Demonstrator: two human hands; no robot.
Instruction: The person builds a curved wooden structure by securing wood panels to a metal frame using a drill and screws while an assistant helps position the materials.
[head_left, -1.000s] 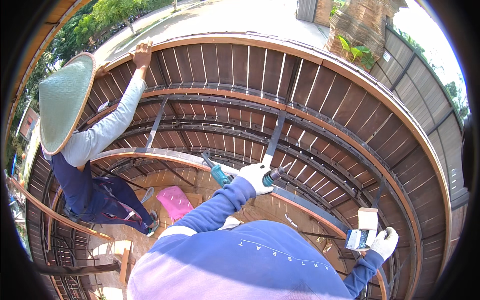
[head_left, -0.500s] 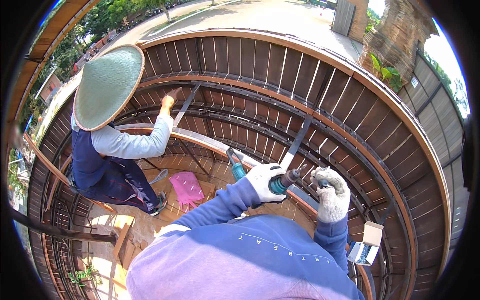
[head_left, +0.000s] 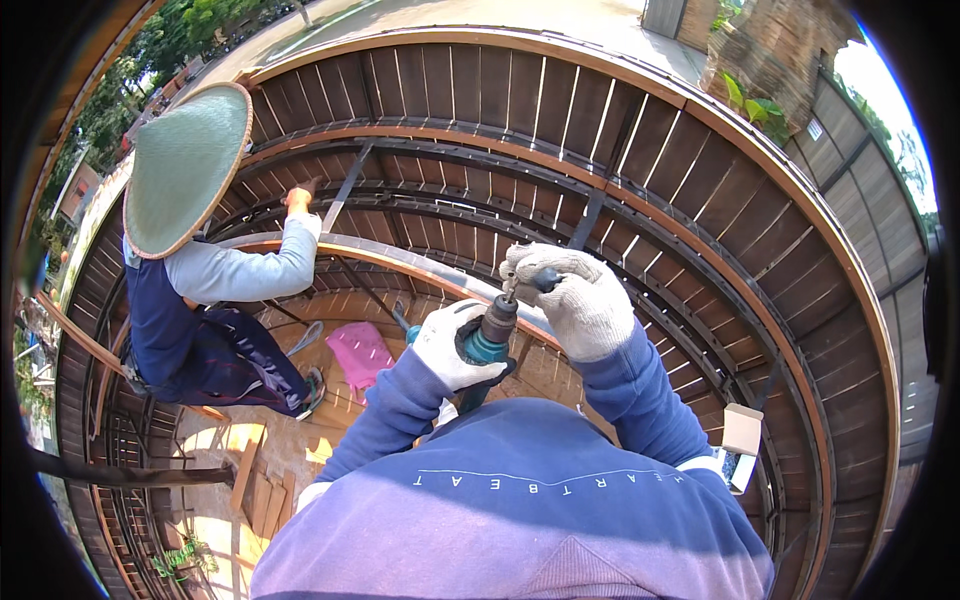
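Note:
My gloved left hand [head_left: 455, 350] grips a teal power drill [head_left: 486, 345], its dark chuck [head_left: 500, 318] and bit tilted upward. My gloved right hand [head_left: 580, 300] is closed at the bit's tip, just above the chuck, with a small dark piece [head_left: 545, 279] held in its fingers; exactly what it is, I cannot tell. An open cardboard box [head_left: 740, 430] of small pieces rests at the right, below the curved rails.
A co-worker [head_left: 190, 320] in a conical hat stands at the left, a hand near a rail. Curved slatted walls [head_left: 660, 150] and metal-and-wood rails surround us. Below lie pink cloth [head_left: 358, 355] and loose boards [head_left: 262, 498]. A road and trees show beyond.
My right hand has left the cardboard box and risen leftward to the drill's bit. The drill has turned upright. The co-worker's hand has come down from the top rim to a lower rail.

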